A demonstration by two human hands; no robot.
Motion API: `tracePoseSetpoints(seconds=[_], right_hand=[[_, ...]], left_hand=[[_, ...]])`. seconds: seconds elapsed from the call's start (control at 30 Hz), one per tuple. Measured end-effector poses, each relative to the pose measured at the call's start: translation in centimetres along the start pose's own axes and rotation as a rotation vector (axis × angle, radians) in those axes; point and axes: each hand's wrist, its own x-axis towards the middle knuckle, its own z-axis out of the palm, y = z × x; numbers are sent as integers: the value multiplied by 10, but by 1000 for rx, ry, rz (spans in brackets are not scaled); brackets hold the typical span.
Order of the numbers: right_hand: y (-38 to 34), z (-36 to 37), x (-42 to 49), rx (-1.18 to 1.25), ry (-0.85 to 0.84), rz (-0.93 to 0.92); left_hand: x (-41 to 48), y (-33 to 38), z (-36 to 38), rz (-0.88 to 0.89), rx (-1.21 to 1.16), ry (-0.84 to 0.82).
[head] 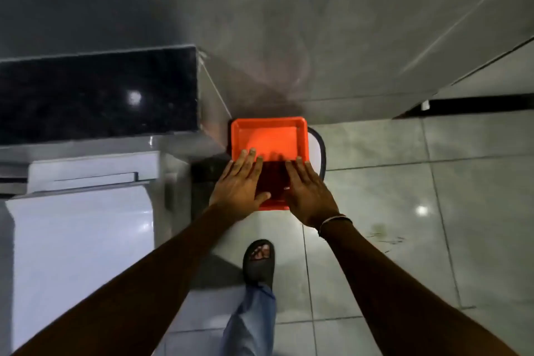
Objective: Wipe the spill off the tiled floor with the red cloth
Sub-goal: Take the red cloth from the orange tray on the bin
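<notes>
No red cloth is showing as cloth anywhere in view; the only red thing is an orange-red tub [270,141], square and open-topped, standing on the floor [375,196] against the wall. A dark red patch is lying low between the hands at the tub's near side, and I cannot tell whether that is the cloth, liquid, or shadow. The left hand [238,182] is reaching over the near-left rim with fingers spread flat and wide, holding nothing that can be seen. The right hand [307,191] is mirroring it at the near-right rim, also flat and open, with a thin band at the wrist. Both palms are facing down, which suggests a reach into the tub or onto its near edge, probably to fetch or wring the cloth. A white bucket [316,153] with a dark rim is peeking out just behind the tub's right side. A sandalled foot [258,260] is planted close behind the hands. Faint dark scribbles [384,237] are marking the tiles to the right, possibly the spill. A black worktop [98,92] is sitting to the left.
</notes>
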Motion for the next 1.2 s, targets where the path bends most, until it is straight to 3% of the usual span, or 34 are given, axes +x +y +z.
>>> tracePoseSetpoints(seconds=[0.2,0.4,0.57,0.73,0.93,1.07,1.2], right_hand=[[26,85,86,-63,-115,-39],[42,126,115,-204,-86,9],[38,132,122,-271,13,-2],[30,103,117,-242,48,-10],[52,71,34,-28,157,31],[90,78,-51,105,290,98],[145,116,-142,66,369,101]], left_hand=[[66,-21,86,58,106,-117],[85,-23,137,17,129,-90],[90,-20,148,18,193,-77],[88,-20,114,61,228,-60],[44,35,71,201,314,161],[7,112,69,250,332,-31],[-40,195,113,289,404,-16]])
